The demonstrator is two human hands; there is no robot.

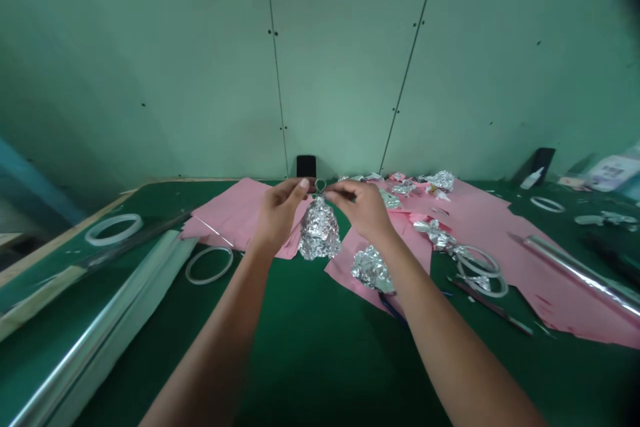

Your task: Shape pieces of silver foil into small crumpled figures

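The foil bell [319, 229] is a shiny silver lump of crumpled aluminium foil, narrow at the top and widening to a ragged lower rim. It hangs upright, and a small thin loop [321, 184] stands up from its tip. The fingertips of the left hand [280, 210] and the right hand [363, 207] pinch it at that tip. It is held above the green table [310, 347], about midway between the left and right edges and nearer the far edge.
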